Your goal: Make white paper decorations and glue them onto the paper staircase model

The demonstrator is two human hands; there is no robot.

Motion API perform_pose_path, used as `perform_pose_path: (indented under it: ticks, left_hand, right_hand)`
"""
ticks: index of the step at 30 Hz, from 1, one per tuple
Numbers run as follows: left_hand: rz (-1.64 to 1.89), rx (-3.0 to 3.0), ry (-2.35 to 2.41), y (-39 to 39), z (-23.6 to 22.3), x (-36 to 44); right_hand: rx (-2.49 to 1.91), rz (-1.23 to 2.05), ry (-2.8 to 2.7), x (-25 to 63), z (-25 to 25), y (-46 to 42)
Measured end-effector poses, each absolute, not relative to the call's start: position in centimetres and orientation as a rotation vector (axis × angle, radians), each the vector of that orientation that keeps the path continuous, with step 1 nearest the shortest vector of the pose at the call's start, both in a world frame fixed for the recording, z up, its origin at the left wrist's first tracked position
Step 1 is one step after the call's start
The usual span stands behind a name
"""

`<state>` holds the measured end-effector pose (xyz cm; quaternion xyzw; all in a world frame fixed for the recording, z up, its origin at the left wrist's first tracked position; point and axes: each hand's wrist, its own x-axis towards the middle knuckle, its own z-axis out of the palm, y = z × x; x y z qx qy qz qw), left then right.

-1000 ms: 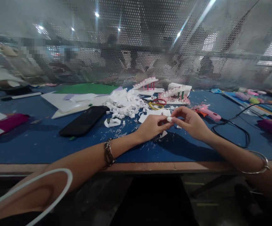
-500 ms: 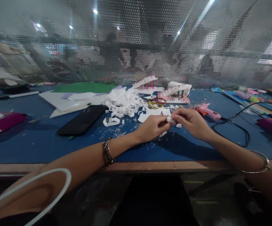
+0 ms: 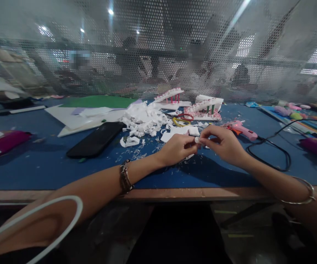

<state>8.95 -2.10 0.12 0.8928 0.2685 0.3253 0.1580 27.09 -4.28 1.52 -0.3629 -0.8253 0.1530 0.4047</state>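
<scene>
Between my fingertips is a small white piece (image 3: 197,139), perhaps foam or paper; its exact kind is hard to make out. My left hand (image 3: 177,149) pinches it from the left, thumb and index finger closed. From the right, my right hand (image 3: 222,143) pinches at the same piece with thumb and forefinger. Behind the hands lies a flat white sheet piece (image 3: 172,134) among white crumbs. A heap of white scraps (image 3: 144,120) is beyond my left hand. Scissors with red and yellow handles (image 3: 183,120) lie partly under litter behind.
A pink glue gun (image 3: 242,130) with a black cable (image 3: 280,168) lies right of my right hand. A black phone (image 3: 96,140) is at left. Two small white stair models (image 3: 172,97) stand at the back, before a perforated metal screen (image 3: 158,44). Purple power strips (image 3: 18,141) flank the mat.
The white piece between my fingers has turned and shows less of itself. My right fingers have shifted slightly; both arms stay almost in place.
</scene>
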Motion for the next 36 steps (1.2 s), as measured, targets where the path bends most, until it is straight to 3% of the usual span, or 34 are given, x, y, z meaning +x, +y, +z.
perform_pose_path:
  ticks: [18, 24, 29, 36]
  left_hand:
    - [0.929, 2.558, 0.721, -1.96, 0.05, 8.99]
    - [0.87, 2.513, 0.684, -1.81, 0.09, 8.92]
    - [0.852, 2.442, 0.666, -1.85, 0.2, 8.82]
    - [0.923, 2.252, 0.663, -2.06, 0.16, 8.8]
  right_hand:
    - [-0.885, 0.394, -2.115, 27.21, 1.55, -4.19]
    - [-0.83, 0.729, -2.047, 27.53, 1.56, -3.87]
    - [-0.84, 0.67, -2.091, 27.61, 1.86, -3.86]
    - [-0.813, 0.867, -1.924, 27.33, 1.58, -3.94]
